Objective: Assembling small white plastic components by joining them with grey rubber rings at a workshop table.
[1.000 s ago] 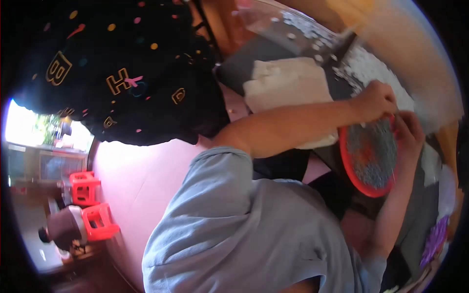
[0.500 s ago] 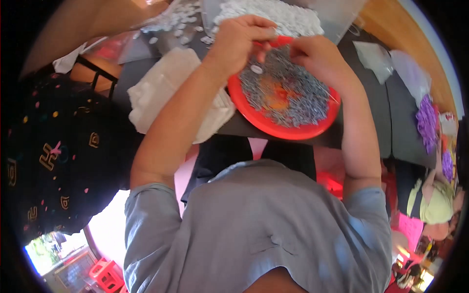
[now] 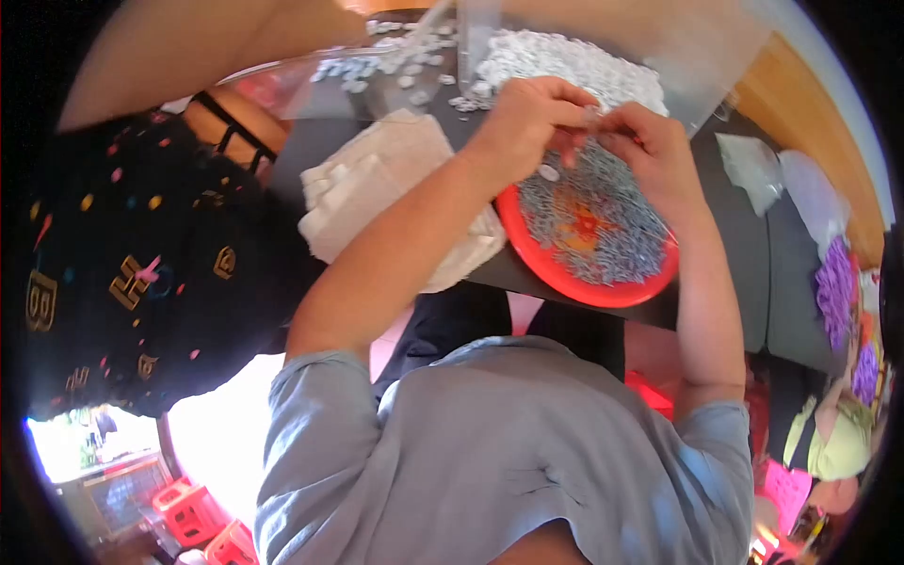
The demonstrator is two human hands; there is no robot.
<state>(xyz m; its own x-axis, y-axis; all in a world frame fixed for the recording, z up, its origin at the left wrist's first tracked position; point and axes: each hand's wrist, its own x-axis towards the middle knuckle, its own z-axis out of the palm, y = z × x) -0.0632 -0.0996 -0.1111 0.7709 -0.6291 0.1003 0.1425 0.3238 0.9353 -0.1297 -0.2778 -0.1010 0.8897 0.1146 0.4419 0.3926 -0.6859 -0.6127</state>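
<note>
A red basin full of small grey metal pins sits at the table's near edge. Above its far side, my left hand and my right hand meet at the fingertips. Both are closed in a pinch on something small that I cannot make out. Below my left fingers there is a small white oval disc; whether it lies on the pins or hangs from the hand is unclear. A heap of white discs fills a clear plastic bin just beyond my hands.
Folded cream cloth lies under my left forearm. Loose white discs are scattered at the far left, where another person's arm reaches in. Clear plastic bags and purple netting lie on the right.
My right hand has moved over to my left, and their fingertips now meet. The whole view has shifted, so basin and table appear lower and further right.
</note>
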